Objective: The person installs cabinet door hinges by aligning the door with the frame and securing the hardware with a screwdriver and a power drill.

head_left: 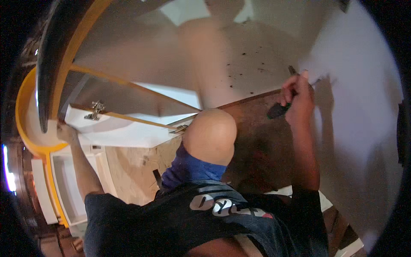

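My right hand (297, 100) is closed round a tool that looks like a screwdriver (278, 111), its dark handle touched with green. It is close to a pale upright panel (355, 85), and a thin dark shaft seems to stick out toward that panel. On the other side, my left hand (66, 133) grips the end of a tall yellow-edged panel (64, 77) with a glossy dark face. Its fingertips are partly hidden. Next to that hand lies a white door (124, 128) with yellow edging and a metal hinge (96, 110).
My bare knee (212, 130) is bent in the middle, over a brown board (261, 141). Dark specks dot the grey surface (244, 68) beyond. A second hinge (180, 128) is beside the knee. White drawer-like box (70, 188) with yellow trim stands at left.
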`<control>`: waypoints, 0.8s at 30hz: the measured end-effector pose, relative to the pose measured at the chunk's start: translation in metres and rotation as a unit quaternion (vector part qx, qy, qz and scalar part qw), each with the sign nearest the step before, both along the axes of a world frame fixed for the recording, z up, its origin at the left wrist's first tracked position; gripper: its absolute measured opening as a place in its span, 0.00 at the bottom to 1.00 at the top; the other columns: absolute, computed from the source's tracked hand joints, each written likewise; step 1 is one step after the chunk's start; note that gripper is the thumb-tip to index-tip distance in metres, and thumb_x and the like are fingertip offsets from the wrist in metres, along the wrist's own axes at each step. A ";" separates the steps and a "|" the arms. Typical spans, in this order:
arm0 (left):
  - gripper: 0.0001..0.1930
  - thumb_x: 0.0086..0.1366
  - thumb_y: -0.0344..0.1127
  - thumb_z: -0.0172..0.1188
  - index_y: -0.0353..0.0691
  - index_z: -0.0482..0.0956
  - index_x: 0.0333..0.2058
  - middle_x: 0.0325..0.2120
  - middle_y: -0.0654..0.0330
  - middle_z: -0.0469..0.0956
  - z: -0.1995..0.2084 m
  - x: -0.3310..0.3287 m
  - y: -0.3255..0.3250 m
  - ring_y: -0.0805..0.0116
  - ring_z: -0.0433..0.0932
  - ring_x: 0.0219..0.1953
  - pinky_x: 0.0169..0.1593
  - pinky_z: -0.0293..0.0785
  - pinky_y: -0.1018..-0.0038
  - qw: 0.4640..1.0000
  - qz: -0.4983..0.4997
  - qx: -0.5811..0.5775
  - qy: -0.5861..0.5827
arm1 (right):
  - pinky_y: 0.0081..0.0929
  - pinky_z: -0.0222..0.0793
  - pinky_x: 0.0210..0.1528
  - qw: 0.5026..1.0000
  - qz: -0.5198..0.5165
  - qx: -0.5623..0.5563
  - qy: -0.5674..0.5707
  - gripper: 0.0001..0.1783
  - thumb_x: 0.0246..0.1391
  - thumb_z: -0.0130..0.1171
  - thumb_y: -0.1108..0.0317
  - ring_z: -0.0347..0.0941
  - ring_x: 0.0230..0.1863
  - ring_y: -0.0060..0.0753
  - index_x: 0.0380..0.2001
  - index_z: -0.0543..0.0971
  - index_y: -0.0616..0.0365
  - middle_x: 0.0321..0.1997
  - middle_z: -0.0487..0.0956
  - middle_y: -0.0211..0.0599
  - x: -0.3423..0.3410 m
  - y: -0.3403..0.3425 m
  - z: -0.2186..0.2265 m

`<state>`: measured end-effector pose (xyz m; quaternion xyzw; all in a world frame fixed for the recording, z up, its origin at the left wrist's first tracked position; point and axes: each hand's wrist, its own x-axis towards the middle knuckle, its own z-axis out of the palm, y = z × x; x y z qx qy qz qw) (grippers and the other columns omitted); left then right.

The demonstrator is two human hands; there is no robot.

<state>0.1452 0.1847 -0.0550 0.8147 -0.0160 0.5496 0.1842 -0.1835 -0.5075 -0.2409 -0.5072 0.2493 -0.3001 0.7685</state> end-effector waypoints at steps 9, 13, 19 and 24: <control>0.20 0.70 0.43 0.58 0.26 0.82 0.40 0.39 0.40 0.82 -0.006 -0.116 -0.088 0.45 0.79 0.40 0.50 0.73 0.55 0.984 0.026 0.099 -0.143 | 0.27 0.60 0.17 0.988 0.123 -0.085 0.025 0.38 0.69 0.44 0.36 0.60 0.11 0.24 0.21 0.77 0.59 0.11 0.63 0.27 -0.034 0.016 0.031; 0.13 0.66 0.37 0.65 0.30 0.80 0.33 0.28 0.52 0.79 -0.049 -0.196 -0.186 0.60 0.75 0.30 0.38 0.73 0.68 0.974 -0.214 0.065 0.031 | 0.25 0.61 0.19 0.961 0.210 -0.170 0.063 0.37 0.70 0.42 0.39 0.62 0.13 0.23 0.23 0.79 0.61 0.12 0.68 0.31 -0.071 0.024 0.086; 0.06 0.52 0.23 0.69 0.37 0.79 0.23 0.20 0.58 0.77 -0.091 -0.242 -0.462 0.59 0.74 0.22 0.29 0.70 0.70 0.705 -0.679 0.069 0.190 | 0.25 0.65 0.29 0.926 -0.030 -0.362 0.106 0.21 0.66 0.52 0.56 0.71 0.24 0.26 0.30 0.82 0.64 0.22 0.77 0.36 -0.156 0.027 0.181; 0.08 0.57 0.30 0.72 0.34 0.81 0.25 0.22 0.56 0.81 -0.095 -0.233 -0.596 0.67 0.79 0.26 0.32 0.73 0.73 0.641 -0.710 -0.002 0.292 | 0.21 0.64 0.30 0.748 -0.350 -0.489 0.280 0.17 0.61 0.58 0.60 0.70 0.27 0.23 0.40 0.81 0.66 0.33 0.80 0.39 -0.217 0.057 0.225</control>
